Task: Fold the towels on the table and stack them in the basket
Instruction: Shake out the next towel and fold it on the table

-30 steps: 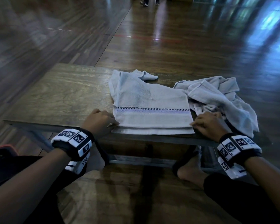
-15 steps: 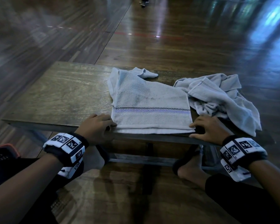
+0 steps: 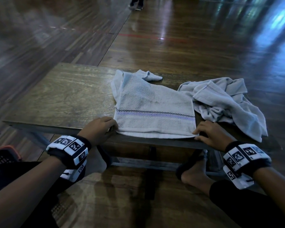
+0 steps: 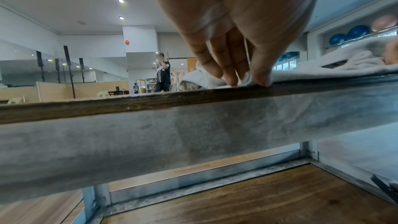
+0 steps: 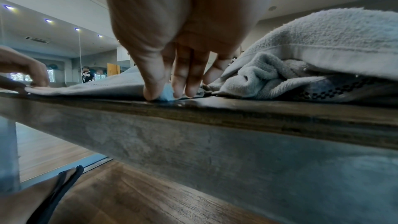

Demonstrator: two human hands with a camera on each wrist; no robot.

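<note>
A pale striped towel (image 3: 153,111) lies folded on the wooden table (image 3: 64,99), with its near hem along the table's front edge. My left hand (image 3: 113,127) pinches its near left corner; in the left wrist view the thumb and fingers (image 4: 228,74) close on the cloth at the edge. My right hand (image 3: 198,133) pinches the near right corner, and the right wrist view shows the towel corner (image 5: 167,94) between thumb and fingers. A second towel (image 3: 224,102) lies crumpled on the table's right end, just beyond my right hand.
A dark mesh basket (image 3: 3,155) with an orange rim stands on the floor at my lower left. My feet in sandals (image 3: 192,171) rest under the table. A person (image 3: 136,4) stands far off on the wooden floor. The table's left half is bare.
Both hands have stayed at the striped towel's near corners. The right hand's fingers have drawn in onto its corner. The towel lies much as before.
</note>
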